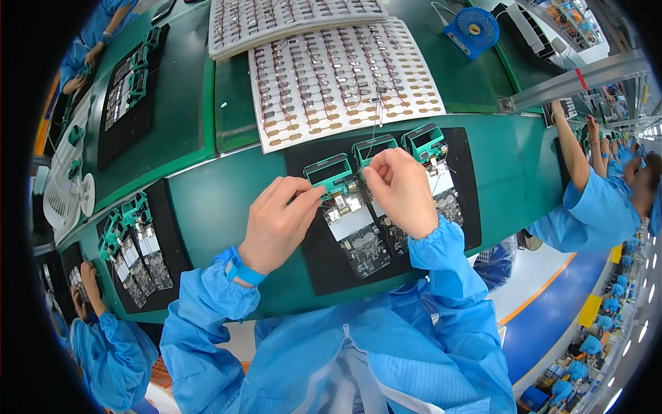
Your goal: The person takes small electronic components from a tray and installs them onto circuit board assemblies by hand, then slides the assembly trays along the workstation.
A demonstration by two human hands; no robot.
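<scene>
Left hand (279, 221): thumb and forefinger close together at left frame (338, 183); whether clamped on anything, could not tell. Right hand (401, 193): fingertips bunched at middle frame (373, 143), grip hidden. Frames lay on mat (314, 269), left board (363, 250) just below left frame. Likely risks: thin wire (374, 124) near right fingers, reaching toward tray (296, 131), could snag; uneven push could skew left frame; dropped wrist could scuff boards.

My blue cloth sleeves (452, 262) are wrinkled; the green rectangular plastic frames (337, 185) look smooth and slightly glossy, the black rectangular mat (469, 179) matt, the far white foam-like tray (266, 145) dull.
</scene>
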